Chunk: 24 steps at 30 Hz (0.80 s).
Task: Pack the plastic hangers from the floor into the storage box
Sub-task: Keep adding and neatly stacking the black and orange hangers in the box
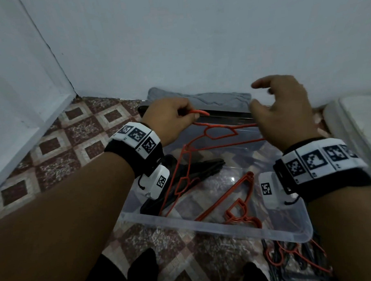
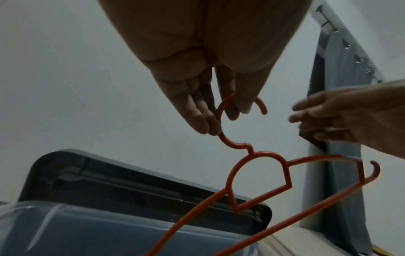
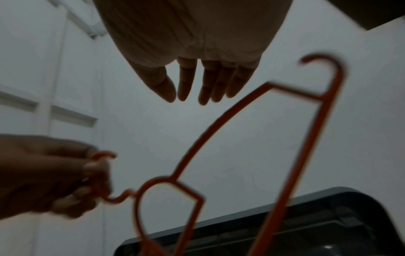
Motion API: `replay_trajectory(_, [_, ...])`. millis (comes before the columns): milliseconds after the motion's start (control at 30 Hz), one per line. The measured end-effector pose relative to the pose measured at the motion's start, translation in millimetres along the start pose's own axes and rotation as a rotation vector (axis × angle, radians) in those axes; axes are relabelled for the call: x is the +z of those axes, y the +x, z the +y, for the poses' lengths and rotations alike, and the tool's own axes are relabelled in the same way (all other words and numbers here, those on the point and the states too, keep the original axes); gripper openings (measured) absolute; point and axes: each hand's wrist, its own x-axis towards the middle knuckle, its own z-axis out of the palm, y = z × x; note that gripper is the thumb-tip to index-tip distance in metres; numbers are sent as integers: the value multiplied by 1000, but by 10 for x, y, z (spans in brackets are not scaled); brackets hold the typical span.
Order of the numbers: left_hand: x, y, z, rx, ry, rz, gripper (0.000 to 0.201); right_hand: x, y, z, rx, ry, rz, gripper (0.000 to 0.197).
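Note:
My left hand [image 1: 187, 114] grips the hook of an orange plastic hanger [image 1: 200, 112] and holds it over the far side of the clear storage box [image 1: 205, 224]. In the left wrist view the fingers [image 2: 210, 121] curl round that hook, and the hanger's body [image 2: 258, 173] slopes down to the right. My right hand [image 1: 257, 94] hovers with relaxed, empty fingers above the hanger's right shoulder. The right wrist view shows these fingers [image 3: 190, 86] apart from the hanger [image 3: 219, 129]. More orange hangers [image 1: 240, 203] and black hangers [image 1: 192, 172] lie inside the box.
A pile of black and orange hangers [image 1: 292, 261] lies on the patterned tile floor [image 1: 74, 145] by the box's near right corner. A dark lid [image 1: 221, 115] and a grey cloth [image 1: 199, 97] lean against the wall behind the box. Something white [image 1: 349, 122] stands at the right.

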Motion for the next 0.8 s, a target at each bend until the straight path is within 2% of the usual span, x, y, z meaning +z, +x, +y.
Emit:
replay_trajectory(67, [-24, -9, 106, 50, -19, 33, 17, 79, -52, -204, -93, 48, -141, 35])
replay_trajectory(167, [-38, -29, 242, 97, -47, 75, 12, 212, -150, -385, -133, 105, -295, 29])
replay_trajectory(267, [-53, -57, 313, 85, -55, 93, 12, 250, -187, -453, -72, 182, -281, 24])
replay_trajectory(467, [-56, -90, 318, 11, -286, 64, 15, 241, -157, -391, 41, 256, -241, 14])
replay_trajectory(567, [-12, -84, 164, -63, -217, 28, 16, 243, -116, -294, 96, 289, -235, 19])
replay_trajectory(667, [76, -74, -138, -174, 45, -111, 25, 241, -86, -170, 123, 272, -260, 22])
replay_trajectory(800, [437, -91, -542, -330, 239, -528, 35, 249, -58, -17, 135, 252, -299, 25])
